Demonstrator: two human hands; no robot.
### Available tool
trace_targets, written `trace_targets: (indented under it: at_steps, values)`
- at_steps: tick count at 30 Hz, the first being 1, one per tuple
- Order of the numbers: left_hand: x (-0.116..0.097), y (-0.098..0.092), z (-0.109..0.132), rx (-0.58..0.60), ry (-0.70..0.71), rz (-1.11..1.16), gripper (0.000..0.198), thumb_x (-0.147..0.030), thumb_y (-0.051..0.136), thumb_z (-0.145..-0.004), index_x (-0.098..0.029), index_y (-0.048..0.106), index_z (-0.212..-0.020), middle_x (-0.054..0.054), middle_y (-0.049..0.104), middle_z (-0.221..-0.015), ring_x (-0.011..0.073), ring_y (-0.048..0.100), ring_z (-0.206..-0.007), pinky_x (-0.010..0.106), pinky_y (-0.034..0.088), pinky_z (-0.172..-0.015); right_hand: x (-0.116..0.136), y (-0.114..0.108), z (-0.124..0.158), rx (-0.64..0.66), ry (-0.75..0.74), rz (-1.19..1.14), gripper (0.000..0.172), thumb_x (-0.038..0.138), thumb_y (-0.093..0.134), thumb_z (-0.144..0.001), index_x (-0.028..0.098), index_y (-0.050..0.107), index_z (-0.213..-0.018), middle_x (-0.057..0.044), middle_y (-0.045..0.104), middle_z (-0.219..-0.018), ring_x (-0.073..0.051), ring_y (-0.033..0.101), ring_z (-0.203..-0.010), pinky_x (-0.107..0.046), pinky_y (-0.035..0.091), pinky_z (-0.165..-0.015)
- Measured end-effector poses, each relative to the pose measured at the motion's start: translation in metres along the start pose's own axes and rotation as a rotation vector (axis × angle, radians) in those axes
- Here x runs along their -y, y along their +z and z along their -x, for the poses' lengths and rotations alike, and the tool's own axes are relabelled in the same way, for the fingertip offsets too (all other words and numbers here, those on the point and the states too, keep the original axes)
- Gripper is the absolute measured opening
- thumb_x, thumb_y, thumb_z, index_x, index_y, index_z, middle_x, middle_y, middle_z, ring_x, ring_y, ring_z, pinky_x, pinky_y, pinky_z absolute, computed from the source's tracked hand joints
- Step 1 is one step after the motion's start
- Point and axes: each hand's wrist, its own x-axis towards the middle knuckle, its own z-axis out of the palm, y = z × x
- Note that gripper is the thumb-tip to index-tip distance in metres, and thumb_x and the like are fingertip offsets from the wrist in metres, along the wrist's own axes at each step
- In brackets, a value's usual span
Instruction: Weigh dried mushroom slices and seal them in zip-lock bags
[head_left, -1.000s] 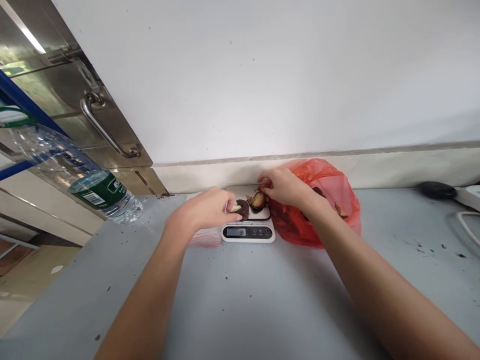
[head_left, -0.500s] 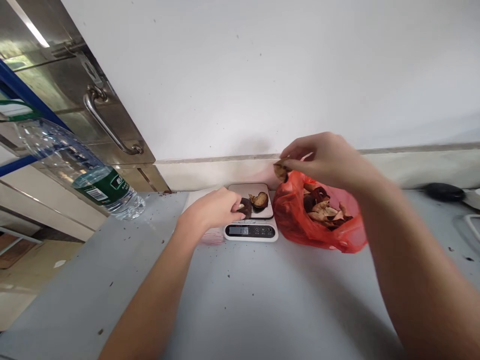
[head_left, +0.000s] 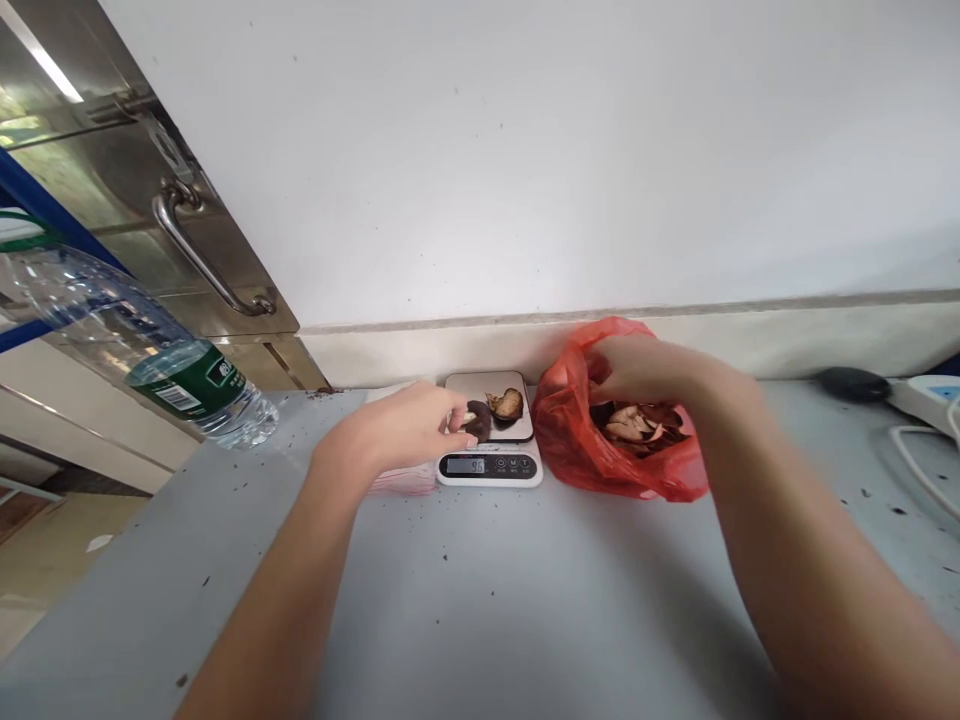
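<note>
A white kitchen scale (head_left: 490, 482) with a grey-white plate stands by the wall, its display lit and seeming to read 9.6. On the plate lie a curled dried brown piece (head_left: 507, 404), pale inside, and a darker dried piece (head_left: 478, 424). The fingertips of my left hand (head_left: 420, 425) are closed at the left edge of the darker piece. To the right of the scale stands an opened red plastic bag (head_left: 585, 455) with several similar curled dried pieces (head_left: 634, 425) inside. My right hand (head_left: 634, 365) reaches into this bag; its fingers are hidden.
Thin pinkish-white plastic bags (head_left: 403, 482) lie under my left hand. A large water bottle (head_left: 176, 370) with a green label leans at the left. Dark crumbs dot the grey table (head_left: 480, 620). At the right are a black object (head_left: 855, 384) and a white cable (head_left: 919, 465).
My right hand has gone down into the red bag; the dried piece it held above the rim is out of sight. The scale's reading has changed. The view has shifted slightly.
</note>
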Motion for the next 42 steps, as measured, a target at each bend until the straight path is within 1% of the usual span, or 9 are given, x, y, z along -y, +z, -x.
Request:
trace_targets:
  at_steps: [3, 11, 15, 20, 24, 28, 31, 36, 42]
  values:
    - [-0.002, 0.001, 0.001, 0.007, 0.007, 0.004, 0.027, -0.041, 0.059, -0.092, -0.023, 0.044, -0.077, -0.002, 0.05, -0.079, 0.0143, 0.038, -0.06, 0.031, 0.029, -0.056, 0.016, 0.004, 0.002, 0.097, 0.13, 0.022, 0.035, 0.006, 0.064, -0.065, 0.023, 0.038, -0.049, 0.001, 0.048, -0.052, -0.012, 0.041, -0.044, -0.029, 0.035, -0.043]
    - [-0.002, -0.002, 0.001, 0.014, -0.008, -0.013, 0.023, -0.038, 0.06, -0.089, -0.024, 0.045, -0.079, -0.002, 0.052, -0.082, 0.0145, 0.039, -0.061, 0.031, 0.03, -0.056, 0.008, -0.011, 0.0, 0.018, 0.165, -0.018, 0.026, 0.011, 0.065, -0.075, 0.022, 0.049, -0.058, -0.001, 0.063, -0.067, -0.016, 0.055, -0.058, -0.028, 0.041, -0.05]
    - [-0.003, -0.002, 0.003, 0.016, -0.003, -0.02, 0.023, -0.04, 0.059, -0.09, -0.024, 0.046, -0.08, -0.002, 0.054, -0.081, 0.0145, 0.041, -0.061, 0.031, 0.03, -0.055, 0.013, -0.009, 0.004, 0.002, 0.294, 0.136, 0.034, 0.002, 0.062, -0.072, 0.022, 0.045, -0.051, -0.003, 0.06, -0.063, -0.016, 0.053, -0.056, -0.03, 0.041, -0.052]
    - [-0.002, -0.003, 0.004, 0.017, -0.003, 0.0, 0.024, -0.041, 0.06, -0.089, -0.024, 0.046, -0.08, -0.002, 0.054, -0.081, 0.0145, 0.04, -0.061, 0.03, 0.029, -0.056, 0.011, -0.008, 0.003, -0.026, 0.233, 0.116, 0.043, -0.003, 0.06, -0.067, 0.023, 0.032, -0.047, 0.0, 0.048, -0.057, -0.014, 0.044, -0.054, -0.03, 0.035, -0.05]
    - [0.001, -0.003, 0.002, 0.01, 0.01, -0.014, 0.021, -0.041, 0.06, -0.087, -0.024, 0.048, -0.082, -0.001, 0.054, -0.081, 0.0148, 0.04, -0.059, 0.03, 0.029, -0.055, 0.002, -0.026, 0.004, -0.075, 0.184, -0.025, 0.027, 0.001, 0.067, -0.065, 0.026, 0.058, -0.061, -0.001, 0.066, -0.064, -0.021, 0.061, -0.063, -0.033, 0.042, -0.054]
    - [0.007, -0.003, -0.001, 0.005, 0.016, -0.003, 0.022, -0.044, 0.06, -0.086, -0.025, 0.051, -0.084, 0.0, 0.057, -0.084, 0.0157, 0.044, -0.061, 0.03, 0.03, -0.054, 0.01, -0.039, 0.014, -0.178, 0.005, -0.207, 0.031, 0.006, 0.069, -0.068, 0.026, 0.074, -0.09, -0.003, 0.079, -0.081, -0.026, 0.072, -0.076, -0.033, 0.051, -0.058]
    - [0.01, -0.004, -0.001, 0.009, 0.013, -0.024, 0.023, -0.046, 0.058, -0.089, -0.024, 0.052, -0.086, 0.002, 0.061, -0.087, 0.0173, 0.049, -0.065, 0.029, 0.033, -0.055, 0.031, -0.028, 0.019, -0.187, -0.149, -0.306, 0.028, 0.009, 0.069, -0.076, 0.025, 0.076, -0.098, -0.005, 0.082, -0.093, -0.023, 0.074, -0.079, -0.03, 0.053, -0.06]
    - [0.01, -0.005, -0.001, 0.056, -0.05, -0.054, 0.021, -0.045, 0.058, -0.088, -0.024, 0.054, -0.089, 0.003, 0.066, -0.094, 0.0186, 0.053, -0.067, 0.031, 0.034, -0.055, 0.066, 0.02, 0.001, -0.149, -0.205, -0.33, 0.038, -0.004, 0.063, -0.078, 0.016, 0.076, -0.107, -0.011, 0.082, -0.108, -0.021, 0.076, -0.092, -0.025, 0.056, -0.072]
    - [0.013, -0.004, -0.004, 0.075, -0.081, -0.035, 0.024, -0.047, 0.06, -0.085, -0.026, 0.059, -0.095, 0.004, 0.067, -0.102, 0.0215, 0.059, -0.074, 0.031, 0.035, -0.057, 0.076, 0.057, -0.022, -0.146, -0.262, -0.223, 0.025, -0.004, 0.064, -0.078, 0.014, 0.077, -0.091, -0.012, 0.082, -0.096, -0.021, 0.074, -0.087, -0.025, 0.052, -0.074]
